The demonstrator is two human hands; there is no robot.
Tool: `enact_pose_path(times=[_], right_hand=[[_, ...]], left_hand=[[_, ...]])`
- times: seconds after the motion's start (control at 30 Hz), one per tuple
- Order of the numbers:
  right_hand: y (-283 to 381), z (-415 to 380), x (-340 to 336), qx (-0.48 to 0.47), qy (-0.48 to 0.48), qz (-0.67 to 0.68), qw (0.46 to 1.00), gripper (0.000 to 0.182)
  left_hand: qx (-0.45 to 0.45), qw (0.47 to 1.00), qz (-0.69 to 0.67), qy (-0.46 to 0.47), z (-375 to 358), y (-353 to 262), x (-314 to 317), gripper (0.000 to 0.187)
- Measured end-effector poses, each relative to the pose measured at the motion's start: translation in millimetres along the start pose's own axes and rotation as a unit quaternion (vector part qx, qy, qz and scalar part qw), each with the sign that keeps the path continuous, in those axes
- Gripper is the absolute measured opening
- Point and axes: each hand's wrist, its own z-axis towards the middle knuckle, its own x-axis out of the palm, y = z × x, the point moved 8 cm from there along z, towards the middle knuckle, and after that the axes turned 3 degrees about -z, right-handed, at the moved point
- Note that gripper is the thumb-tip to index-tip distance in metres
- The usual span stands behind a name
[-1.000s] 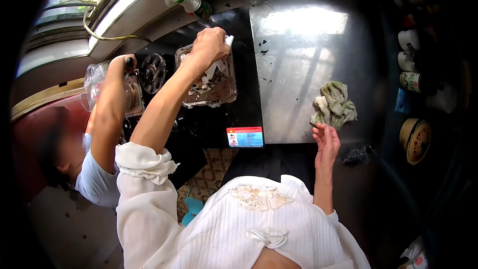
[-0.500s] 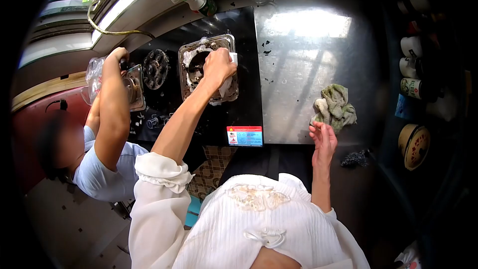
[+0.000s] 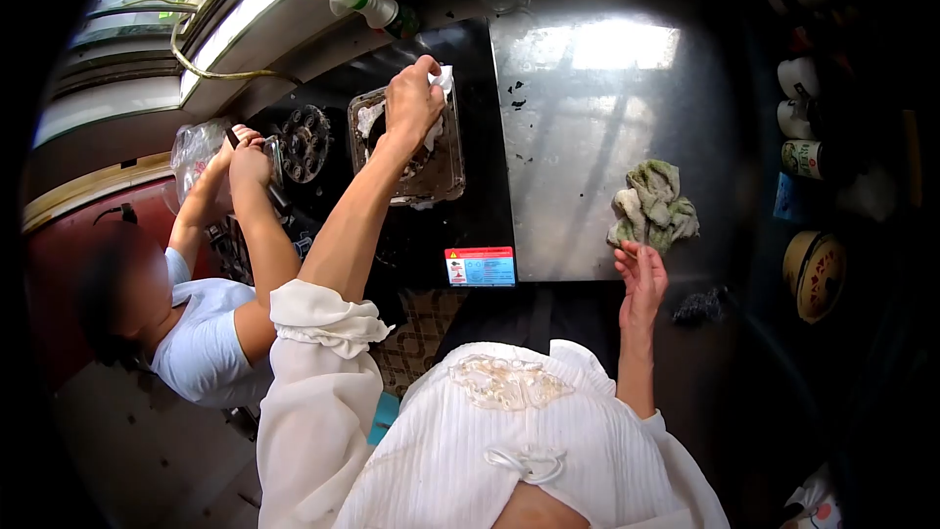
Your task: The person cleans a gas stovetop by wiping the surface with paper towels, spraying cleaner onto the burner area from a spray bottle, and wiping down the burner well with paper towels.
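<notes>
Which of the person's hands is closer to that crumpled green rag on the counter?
Right. The right hand rests at the counter edge just below the green rag; the left hand is far off, on the dirty burner tray.

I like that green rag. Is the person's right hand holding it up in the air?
No, the green rag lies on the metal counter, and the right hand rests just below it.

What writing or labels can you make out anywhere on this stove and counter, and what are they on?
None of the writing can be read.
Red and blue sticker on the front edge of the black stove top: rows of print, too small and blurred to read.
Can at the right edge of the counter: a printed label, too blurred to read.
Spray bottle by the window: no legible label.
Round tin at right: a red pattern, no legible words.
</notes>
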Motion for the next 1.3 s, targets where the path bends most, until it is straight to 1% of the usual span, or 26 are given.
enact_pose_path(times=[0.03, 0.07, 0.13, 0.17, 0.2, 0.27, 0.33, 0.4, 0.47, 0.5, 0.57, 0.6, 0.67, 0.7, 0.73, 0.8, 0.87, 0.9, 0.93, 1.0, 1.03, 1.07, 1.13, 1.17, 1.23, 1.3], right_hand=[[-2.0, 0.2, -1.5, 0.0, 0.002, -0.001, 1.0, 0.019], [-4.8, 0.1, -3.3, 0.007, -0.003, -0.005, 1.0, 0.019], [-5.6, 1.7, -0.9, 0.013, -0.006, -0.012, 1.0, 0.019], [-4.7, 1.2, 2.0, 0.011, -0.002, -0.012, 1.0, 0.019], [-4.3, -0.6, 4.7, 0.009, 0.002, -0.012, 1.0, 0.019], [-5.9, 0.7, 13.4, 0.009, 0.015, -0.012, 1.0, 0.019], [-5.1, 0.9, 24.2, 0.008, 0.031, -0.01, 0.999, 0.019], [-5.2, 0.2, 35.1, 0.013, 0.049, -0.008, 0.999, 0.017], [-5.2, 1.8, 41.4, 0.014, 0.055, -0.011, 0.998, 0.017], [-3.4, 0.7, 45.0, 0.012, 0.059, -0.01, 0.998, 0.018], [0.8, -0.2, 46.1, 0.008, 0.063, -0.01, 0.998, 0.018], [2.0, -0.1, 44.8, 0.007, 0.057, -0.014, 0.998, 0.018], [2.9, 1.8, 41.9, 0.006, 0.051, -0.016, 0.999, 0.018], [2.7, 3.2, 38.5, 0.005, 0.048, -0.016, 0.999, 0.018], [1.3, 2.0, 34.3, 0.005, 0.045, -0.016, 0.999, 0.018], [0.4, 0.6, 29.9, 0.006, 0.039, -0.021, 0.999, 0.018], [1.9, 2.9, 29.8, 0.003, 0.039, -0.028, 0.999, 0.018], [2.2, 2.6, 29.8, 0.002, 0.038, -0.026, 0.999, 0.018], [2.6, 2.7, 29.5, -0.001, 0.036, -0.023, 0.999, 0.018], [6.0, 1.0, 30.8, 0.002, 0.032, -0.024, 0.999, 0.018], [7.5, 1.1, 30.6, 0.004, 0.031, -0.022, 0.999, 0.018], [6.4, 2.4, 29.5, 0.005, 0.029, -0.022, 0.999, 0.018], [3.5, 1.0, 28.0, 0.0, 0.033, -0.02, 0.999, 0.019], [2.9, 3.3, 31.0, 0.0, 0.039, -0.02, 0.999, 0.019], [0.1, 3.0, 33.3, 0.018, 0.037, -0.032, 0.999, 0.018], [2.4, 5.4, 41.0, 0.013, 0.049, -0.033, 0.998, 0.018]], left_hand=[[0.007, 1.0, 0.0, -0.003, -5.1, -0.4, -0.2, 0.018], [0.054, 0.999, -0.002, -0.002, -13.6, -7.4, 0.7, 0.017], [0.074, 0.993, 0.082, 0.031, -36.8, -16.4, 16.1, 0.016], [0.063, 0.985, 0.136, 0.09, -50.3, -31.3, 19.2, 0.015], [0.101, 0.976, 0.173, 0.091, -64.5, -45.7, 19.8, 0.008], [0.097, 0.977, 0.164, 0.091, -87.6, -53.7, 17.9, 0.007], [0.128, 0.977, 0.143, 0.095, -114.1, -49.7, 20.9, 0.007], [0.125, 0.974, 0.133, 0.132, -133.2, -50.0, 18.1, 0.011], [0.145, 0.968, 0.132, 0.156, -145.1, -50.5, 17.0, 0.011], [0.146, 0.968, 0.132, 0.153, -150.1, -51.7, 11.8, 0.011], [0.152, 0.949, 0.13, 0.245, -162.9, -52.1, 13.5, 0.011], [0.153, 0.949, 0.13, 0.243, -161.3, -48.0, 7.7, 0.011], [0.129, 0.955, 0.081, 0.254, -158.7, -37.7, -1.5, 0.012], [0.082, 0.971, 0.059, 0.218, -145.2, -36.2, -14.4, 0.007], [0.084, 0.983, 0.013, 0.161, -130.9, -35.7, -30.3, 0.006], [0.071, 0.994, -0.019, 0.08, -99.2, -34.6, -43.3, 0.007], [0.067, 0.997, -0.043, 0.019, -72.6, -39.9, -41.6, 0.009], [0.08, 0.996, -0.042, -0.008, -62.3, -38.7, -32.3, 0.009], [0.047, 0.998, -0.042, 0.005, -58.3, -31.9, -16.8, 0.012], [0.068, 0.997, -0.042, 0.011, -64.8, -35.7, 0.9, 0.012], [0.093, 0.995, -0.041, 0.007, -73.9, -38.2, 5.4, 0.011], [0.072, 0.994, -0.022, 0.082, -84.7, -45.1, 8.6, 0.014], [0.119, 0.986, 0.029, 0.111, -115.9, -44.4, 18.0, 0.024], [0.149, 0.982, 0.055, 0.101, -129.8, -47.3, 15.8, 0.036], [0.168, 0.977, 0.075, 0.11, -151.6, -50.0, 13.9, 0.037], [0.201, 0.971, 0.08, 0.104, -169.7, -51.8, 11.2, 0.036]])
